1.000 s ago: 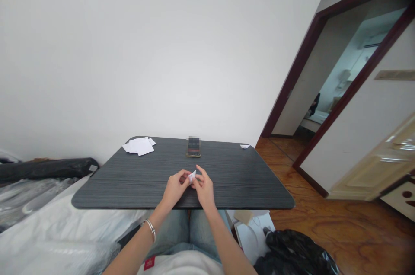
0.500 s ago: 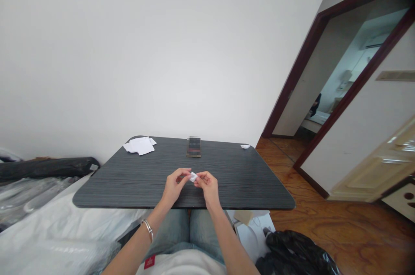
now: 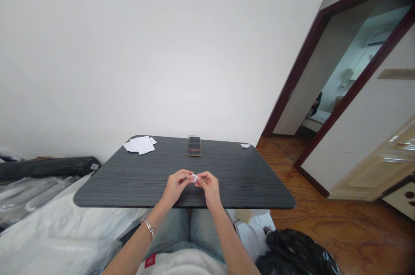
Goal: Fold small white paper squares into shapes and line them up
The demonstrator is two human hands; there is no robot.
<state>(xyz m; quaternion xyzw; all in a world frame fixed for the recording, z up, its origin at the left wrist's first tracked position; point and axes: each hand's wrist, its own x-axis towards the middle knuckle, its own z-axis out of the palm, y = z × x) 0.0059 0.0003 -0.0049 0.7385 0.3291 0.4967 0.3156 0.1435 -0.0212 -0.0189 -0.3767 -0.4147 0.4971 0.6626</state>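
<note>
While the left hand [image 3: 177, 185] pinches one side of a small folded piece of white paper [image 3: 194, 178] between thumb and fingers, the right hand [image 3: 209, 185] grips its other side the same way, both with fingertips drawn close together. The folded piece is between the two hands, over the near middle of the dark, wood-grained surface [image 3: 129, 184]; whether it touches the top, I cannot tell. At the far left, loose white paper sheets [image 3: 139, 145] overlap in an uneven pile. A smartphone [image 3: 194, 147] is at the far middle, beyond the hands, and another small white paper piece [image 3: 245, 145] lies near the far right corner. A silver bracelet [image 3: 148, 229] circles the left wrist.
</note>
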